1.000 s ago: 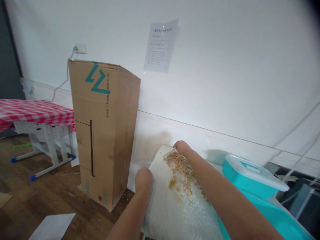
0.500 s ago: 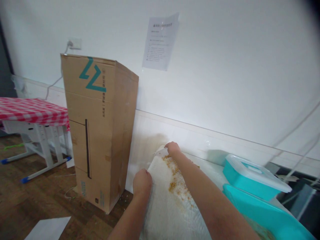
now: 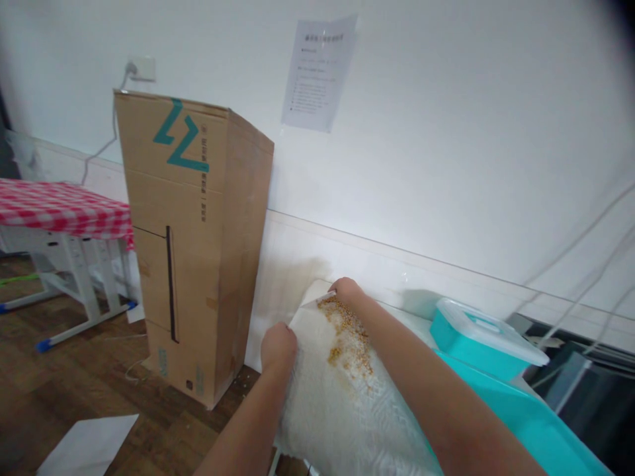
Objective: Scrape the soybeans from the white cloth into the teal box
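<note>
A white, textured cloth (image 3: 322, 403) spreads in front of me, its far end near the wall. Small golden-brown grains (image 3: 350, 344) and a damp-looking brownish stain lie on its far half. My left hand (image 3: 278, 347) is closed on the cloth's left edge, its fingertips mostly hidden. Farther off, my right hand (image 3: 346, 291) pinches the far edge, where a corner looks turned over. My right forearm crosses above the cloth and hides part of its right side.
Right of the cloth stand an open turquoise tub (image 3: 510, 410) and a lidded turquoise box (image 3: 483, 340). A tall cardboard box (image 3: 193, 251) leans near the wall (image 3: 436, 145). Left is a table with a red checked cloth (image 3: 64, 208). A paper sheet (image 3: 89, 443) lies on the floor.
The view has shifted slightly. The cloth's near left edge now shows above a pale leg, and more grains are visible beside my right forearm. Both hands keep their hold.
</note>
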The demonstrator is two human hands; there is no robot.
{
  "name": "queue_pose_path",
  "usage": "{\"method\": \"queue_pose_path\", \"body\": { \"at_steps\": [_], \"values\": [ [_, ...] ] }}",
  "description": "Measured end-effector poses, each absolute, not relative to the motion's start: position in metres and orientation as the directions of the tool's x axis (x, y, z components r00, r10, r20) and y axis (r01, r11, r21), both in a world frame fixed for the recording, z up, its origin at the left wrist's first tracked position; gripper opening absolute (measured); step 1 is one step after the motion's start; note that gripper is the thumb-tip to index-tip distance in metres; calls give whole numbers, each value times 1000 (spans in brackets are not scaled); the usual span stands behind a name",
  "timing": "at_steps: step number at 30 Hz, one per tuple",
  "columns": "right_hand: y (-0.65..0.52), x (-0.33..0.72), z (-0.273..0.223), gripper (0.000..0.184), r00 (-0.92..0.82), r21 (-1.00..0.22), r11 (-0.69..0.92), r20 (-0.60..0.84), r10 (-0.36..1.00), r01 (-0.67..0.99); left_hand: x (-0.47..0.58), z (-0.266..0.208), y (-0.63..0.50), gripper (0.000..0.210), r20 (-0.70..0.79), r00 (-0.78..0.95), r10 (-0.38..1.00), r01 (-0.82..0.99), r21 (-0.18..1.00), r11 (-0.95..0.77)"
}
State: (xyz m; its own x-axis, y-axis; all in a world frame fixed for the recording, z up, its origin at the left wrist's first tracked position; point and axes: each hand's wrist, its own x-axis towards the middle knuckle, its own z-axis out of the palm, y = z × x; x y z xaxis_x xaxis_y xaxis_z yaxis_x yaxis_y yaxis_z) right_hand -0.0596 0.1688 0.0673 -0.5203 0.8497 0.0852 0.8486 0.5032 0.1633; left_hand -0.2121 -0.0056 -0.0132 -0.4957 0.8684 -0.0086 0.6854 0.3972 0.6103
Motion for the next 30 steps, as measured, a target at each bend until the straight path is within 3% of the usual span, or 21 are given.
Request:
{"method": "queue_pose_path", "body": {
  "at_steps": [5, 22, 30],
  "values": [
    [161, -47, 69, 33, -555, 142, 543, 64, 830, 828, -213, -17, -3, 37, -3, -497, 868, 697, 595, 401],
    [101, -36, 94, 41, -705, 289, 690, -66, 706, 664, -212, -18, -3, 37, 43, -462, 886, 760, 535, 370],
    [96, -25, 96, 38, -677, 232, 685, -125, 725, 690, -211, -14, -5, 36, 51, -466, 883, 774, 508, 379]
  ]
}}
